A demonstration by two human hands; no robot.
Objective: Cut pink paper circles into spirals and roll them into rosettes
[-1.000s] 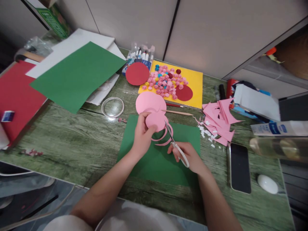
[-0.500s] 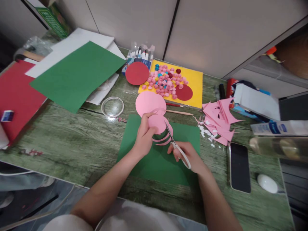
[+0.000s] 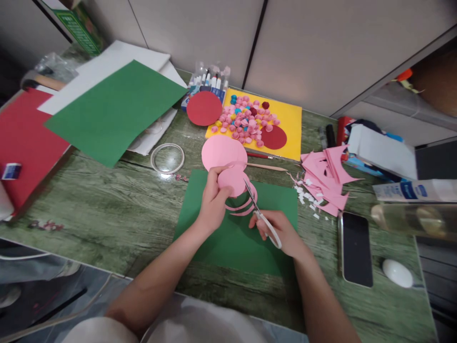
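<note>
Between thumb and fingers, my left hand [image 3: 215,202] pinches a pink paper disc [image 3: 233,181] above a green sheet [image 3: 214,247]. My right hand [image 3: 276,228] is closed on the handles of white-handled scissors [image 3: 267,220]. Their blades lie at the disc's right edge, where a thin curved pink strip [image 3: 240,206] hangs loose along its lower side. Just behind my left hand lies a larger pink paper circle [image 3: 223,152], partly covered by the held disc. A wooden stick [image 3: 267,167] and a red pencil [image 3: 260,156] rest beside that circle.
A yellow sheet [image 3: 291,124] at the back bears many small pink rolls and a dark red circle. Pink scraps [image 3: 326,176] and a phone [image 3: 357,248] lie to the right. On the left are a tape roll [image 3: 153,159], a green sheet [image 3: 114,109] and red paper [image 3: 32,138].
My left hand has shifted the pink disc very slightly left. The scissors and my right hand stay almost in the same place.
</note>
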